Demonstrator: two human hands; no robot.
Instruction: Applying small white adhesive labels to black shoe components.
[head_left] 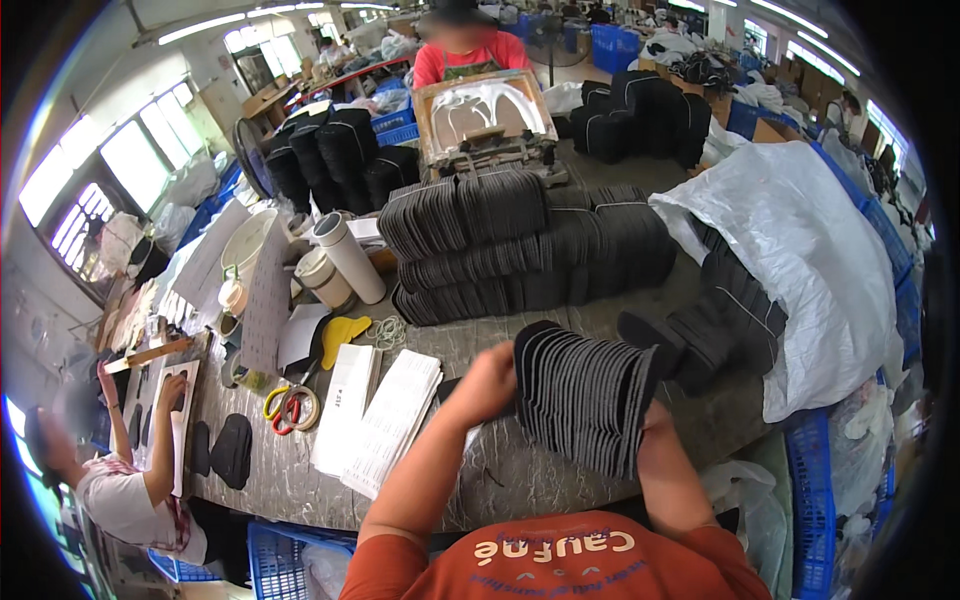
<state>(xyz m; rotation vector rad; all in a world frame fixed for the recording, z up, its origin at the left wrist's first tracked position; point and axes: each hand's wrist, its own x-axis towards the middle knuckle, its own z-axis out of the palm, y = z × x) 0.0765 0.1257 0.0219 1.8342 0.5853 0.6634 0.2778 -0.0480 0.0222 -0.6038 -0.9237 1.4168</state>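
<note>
A thick stack of dark, insole-shaped pads stands tilted on edge between my two hands. My left hand is closed at the stack's left end, its fingertips partly hidden against the pads. At the lower right end, my right hand holds the stack, most of its fingers hidden behind it. Just right of it lie more loose dark pads, and a tied bundle is partly under a white sack. Beyond my hands, long tied rows of the same pads are piled in layers.
White paper sheets, a tape roll, red-and-yellow scissors and a white tumbler occupy the left side. A white sack covers the right. Across the table, a person stands behind a framed screen; another person works at far left.
</note>
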